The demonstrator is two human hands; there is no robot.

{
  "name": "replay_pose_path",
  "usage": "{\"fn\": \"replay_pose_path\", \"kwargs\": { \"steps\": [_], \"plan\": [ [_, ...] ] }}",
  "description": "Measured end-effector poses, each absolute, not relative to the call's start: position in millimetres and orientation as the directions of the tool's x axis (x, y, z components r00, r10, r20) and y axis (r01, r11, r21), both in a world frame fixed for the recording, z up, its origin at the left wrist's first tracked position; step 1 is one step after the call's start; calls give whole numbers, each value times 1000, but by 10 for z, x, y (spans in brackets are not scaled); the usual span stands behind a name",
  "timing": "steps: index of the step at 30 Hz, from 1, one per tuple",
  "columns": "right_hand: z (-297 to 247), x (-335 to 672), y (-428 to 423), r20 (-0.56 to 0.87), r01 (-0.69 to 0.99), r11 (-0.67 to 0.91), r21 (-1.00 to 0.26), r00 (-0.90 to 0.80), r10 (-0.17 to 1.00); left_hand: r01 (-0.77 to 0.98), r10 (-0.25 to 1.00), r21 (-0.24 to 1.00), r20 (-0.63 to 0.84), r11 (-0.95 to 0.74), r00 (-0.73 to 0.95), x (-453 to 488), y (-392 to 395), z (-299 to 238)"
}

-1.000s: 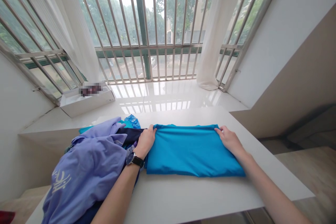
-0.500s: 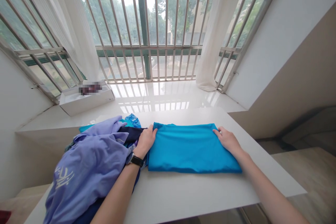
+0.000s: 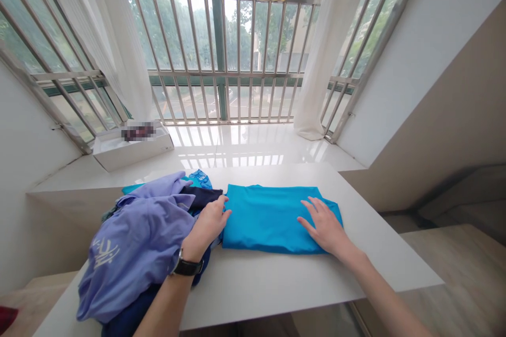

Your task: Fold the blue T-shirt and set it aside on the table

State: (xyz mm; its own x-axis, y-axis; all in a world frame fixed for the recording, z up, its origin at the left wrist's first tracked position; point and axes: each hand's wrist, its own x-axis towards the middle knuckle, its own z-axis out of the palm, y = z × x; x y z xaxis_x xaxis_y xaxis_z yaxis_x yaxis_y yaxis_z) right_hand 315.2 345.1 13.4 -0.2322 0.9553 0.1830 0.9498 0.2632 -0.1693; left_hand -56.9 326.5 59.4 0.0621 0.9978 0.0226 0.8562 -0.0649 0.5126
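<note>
Left hand (image 3: 209,222) and right hand (image 3: 329,227), fingers (image 3: 317,209) parted, at blue cloth (image 3: 264,216); purple shirt (image 3: 148,231) crowding left fingers, box (image 3: 138,156) beyond

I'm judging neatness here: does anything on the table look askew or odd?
Yes, slightly: a flap of the folded blue cloth juts out past its right side, near the right hand, so the fold looks uneven. The purple garment to its left lies crumpled. Nothing looks spilled.

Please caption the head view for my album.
Open left hand beside, open right hand over, a folded blue cloth on a white table.
</note>
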Motion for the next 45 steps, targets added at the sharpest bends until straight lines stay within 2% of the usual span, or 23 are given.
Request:
{"fn": "replay_pose_path", "kwargs": {
  "steps": [3,7,12,15,17,20,24,27,31,34,39,45],
  "plan": [
    [7,3083,3392,55,957,240,-160,-234,971,873,993,476,5,-109,121,-484,3024,570],
    [-40,3194,3515,22,973,190,-128,-189,982,888,979,415,34,-198,203,-313,3055,466],
    [59,3398,3735,-9,984,69,-166,-71,997,827,964,496,101,-264,247,-198,3535,442],
    [168,3367,3813,38,976,28,-216,-20,999,818,970,521,142,-244,199,-215,3707,447],
    [260,3210,3848,102,969,72,-235,-49,994,820,977,535,157,-204,141,-267,3727,438],
    [407,2751,3894,195,918,258,-301,-205,959,828,986,540,144,-151,86,-366,3682,414],
    [514,1979,3928,234,743,538,-398,-485,843,839,992,529,80,-124,96,-445,3616,394],
    [481,1599,3919,235,619,644,-449,-613,754,842,993,527,29,-116,118,-450,3594,393],
    [381,1492,3876,225,535,682,-499,-680,698,856,995,511,-20,-74,98,-422,3578,400],
    [364,1534,3838,200,531,678,-508,-693,693,842,996,535,-18,-69,93,-416,3576,407],
    [390,1521,3807,174,575,665,-476,-680,712,761,991,637,35,-124,132,-439,3615,345],
    [361,1466,3794,248,587,712,-385,-678,692,572,974,797,83,-193,212,-418,3671,242]
  ]
}}
